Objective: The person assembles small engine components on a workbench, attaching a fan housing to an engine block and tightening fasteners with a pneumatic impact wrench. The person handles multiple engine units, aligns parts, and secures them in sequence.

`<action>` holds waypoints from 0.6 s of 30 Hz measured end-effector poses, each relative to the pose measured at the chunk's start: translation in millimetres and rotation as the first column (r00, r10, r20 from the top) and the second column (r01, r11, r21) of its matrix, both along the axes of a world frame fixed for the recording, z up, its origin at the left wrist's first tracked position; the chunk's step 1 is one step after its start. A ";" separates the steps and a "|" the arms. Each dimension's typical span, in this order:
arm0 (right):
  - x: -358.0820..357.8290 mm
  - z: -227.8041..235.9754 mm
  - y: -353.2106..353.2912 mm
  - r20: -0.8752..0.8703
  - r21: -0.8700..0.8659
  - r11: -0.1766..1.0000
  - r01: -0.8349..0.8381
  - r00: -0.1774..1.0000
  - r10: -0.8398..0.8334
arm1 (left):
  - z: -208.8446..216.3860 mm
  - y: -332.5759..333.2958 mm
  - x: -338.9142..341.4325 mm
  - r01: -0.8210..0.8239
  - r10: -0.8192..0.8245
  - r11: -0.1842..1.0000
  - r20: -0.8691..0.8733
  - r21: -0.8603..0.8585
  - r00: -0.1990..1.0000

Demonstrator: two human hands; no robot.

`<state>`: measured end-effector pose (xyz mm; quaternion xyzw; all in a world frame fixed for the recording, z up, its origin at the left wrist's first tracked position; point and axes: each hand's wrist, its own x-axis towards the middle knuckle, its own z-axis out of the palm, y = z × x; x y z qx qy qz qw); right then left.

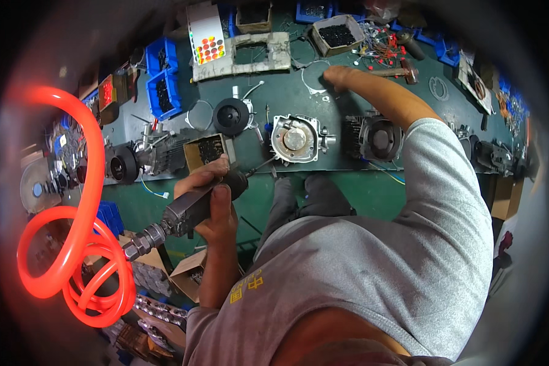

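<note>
My left hand [216, 207] is wrapped round a dark air screwdriver [192, 210]. From the tool a thin bit runs up to the lower left corner of an open metal engine housing [294, 139], which sits at the bench's near edge with a round part in its middle. My right arm stretches across the bench, and the right hand [340, 78] is closed at the right edge of a thin ring-shaped gasket [315, 77]. Its fingertips are hard to make out. Left of the housing lie a black flywheel [231, 116] and another thin gasket [199, 114].
A red coiled hose [91, 158] hangs at the left, joined to the tool. A box of dark screws [210, 148] stands by my left hand. Finned engines [381, 137] flank the housing. Blue bins [163, 91], a hammer [409, 72] and red-tipped wires [381, 46] lie farther back.
</note>
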<state>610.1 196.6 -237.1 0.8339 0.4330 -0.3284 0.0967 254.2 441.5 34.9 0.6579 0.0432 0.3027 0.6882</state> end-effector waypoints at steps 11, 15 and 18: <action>10.3 42.4 -1.1 -0.305 0.493 0.778 0.390 0.915 -0.266 | 11.0 3.4 11.2 -0.031 0.034 0.996 0.032 -0.086 0.999; -41.7 156.5 10.1 -0.789 0.541 0.180 0.822 0.570 -0.229 | 28.9 0.4 24.4 -0.091 0.099 0.975 0.028 -0.203 0.995; -110.3 225.7 2.8 -0.835 0.526 -0.015 0.850 0.513 -0.197 | 36.7 5.4 31.4 -0.026 0.066 0.938 0.105 -0.346 0.992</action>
